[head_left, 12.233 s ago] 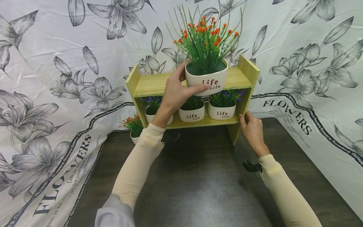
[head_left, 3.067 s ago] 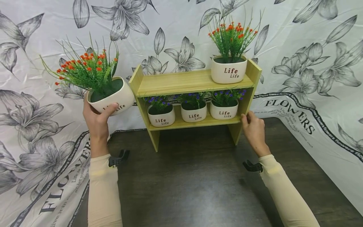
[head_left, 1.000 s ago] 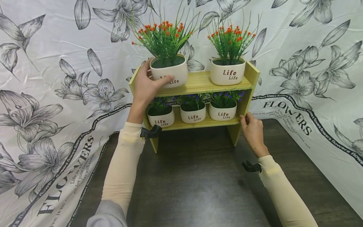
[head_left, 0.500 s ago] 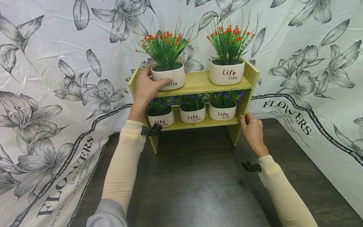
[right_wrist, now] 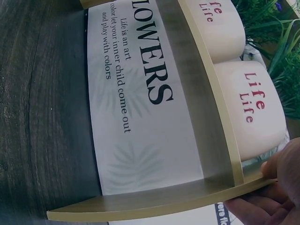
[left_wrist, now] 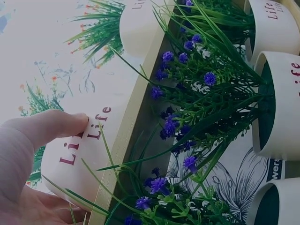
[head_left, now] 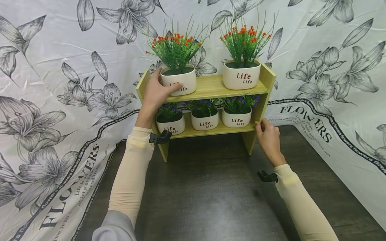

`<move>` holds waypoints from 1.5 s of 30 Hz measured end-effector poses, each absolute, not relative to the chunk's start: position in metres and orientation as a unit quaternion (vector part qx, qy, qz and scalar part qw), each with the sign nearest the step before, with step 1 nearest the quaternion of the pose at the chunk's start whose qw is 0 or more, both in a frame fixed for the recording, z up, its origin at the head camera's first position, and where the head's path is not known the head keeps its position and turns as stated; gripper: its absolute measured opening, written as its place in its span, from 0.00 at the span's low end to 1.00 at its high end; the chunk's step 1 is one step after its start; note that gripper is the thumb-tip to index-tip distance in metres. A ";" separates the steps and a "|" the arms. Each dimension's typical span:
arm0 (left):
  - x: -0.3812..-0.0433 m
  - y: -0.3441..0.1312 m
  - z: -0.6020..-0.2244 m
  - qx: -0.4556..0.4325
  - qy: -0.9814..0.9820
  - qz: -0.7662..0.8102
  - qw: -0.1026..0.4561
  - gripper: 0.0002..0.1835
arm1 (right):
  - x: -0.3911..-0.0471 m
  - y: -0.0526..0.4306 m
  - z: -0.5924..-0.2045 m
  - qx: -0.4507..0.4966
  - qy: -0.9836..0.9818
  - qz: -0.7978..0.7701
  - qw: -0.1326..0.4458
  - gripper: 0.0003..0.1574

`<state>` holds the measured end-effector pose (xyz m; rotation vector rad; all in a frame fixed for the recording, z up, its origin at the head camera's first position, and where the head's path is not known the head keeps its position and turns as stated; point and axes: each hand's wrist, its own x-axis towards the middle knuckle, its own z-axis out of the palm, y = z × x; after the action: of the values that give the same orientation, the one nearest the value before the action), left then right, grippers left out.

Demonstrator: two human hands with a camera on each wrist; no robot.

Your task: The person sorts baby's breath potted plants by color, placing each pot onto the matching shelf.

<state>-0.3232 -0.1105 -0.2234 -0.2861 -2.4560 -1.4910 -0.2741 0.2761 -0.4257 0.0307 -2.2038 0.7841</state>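
Note:
On the left part of the top board stands a white potted plant with orange flowers and "Life" lettering. My left hand holds it, thumb across the front and fingers round the far left side. In the left wrist view the thumb lies over the lettering. My right hand pinches the right side panel of the light wooden shelf; in the right wrist view thumb and fingers sit on either side of the panel edge. A second orange-flowered pot stands at the right of the top board.
Three white pots with purple flowers fill the lower board: a left one, a middle one and a right one. The shelf stands on a dark wooden table against a flower-printed cloth.
The left hand brought the orange-flowered pot from beyond the shelf's left end onto the top board, lowering it slightly over the last second. The right hand has stayed on the side panel.

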 end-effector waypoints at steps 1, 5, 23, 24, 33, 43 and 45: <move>-0.323 -0.111 -0.223 -0.099 -0.843 -0.514 0.125 0.61 | -0.274 0.276 -0.426 0.013 -0.867 0.309 0.390 0.12; -0.322 -0.112 -0.222 -0.110 -0.834 -0.525 0.126 0.63 | -0.276 0.276 -0.426 0.015 -0.868 0.309 0.389 0.13; -0.276 -0.114 -0.218 -0.206 -0.789 -0.526 0.242 0.49 | -0.276 0.278 -0.423 0.016 -0.878 0.300 0.373 0.14; -0.272 -0.114 -0.219 -0.218 -0.779 -0.531 0.253 0.47 | -0.276 0.278 -0.422 0.016 -0.880 0.298 0.368 0.14; -0.229 -0.112 -0.242 -0.306 -0.714 -0.559 0.290 0.28 | -0.273 0.281 -0.417 0.023 -0.892 0.302 0.335 0.17; -0.209 -0.114 -0.295 -0.316 -0.738 -0.539 0.255 0.19 | -0.267 0.284 -0.414 0.012 -0.900 0.314 0.301 0.23; -0.208 -0.115 -0.306 -0.313 -0.745 -0.535 0.247 0.18 | -0.265 0.285 -0.414 0.010 -0.902 0.315 0.297 0.24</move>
<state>-0.2084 -0.1152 -0.3064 -0.8538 -2.0304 -1.4585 -0.2647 0.2848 -0.4135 0.0273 -2.3974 0.8366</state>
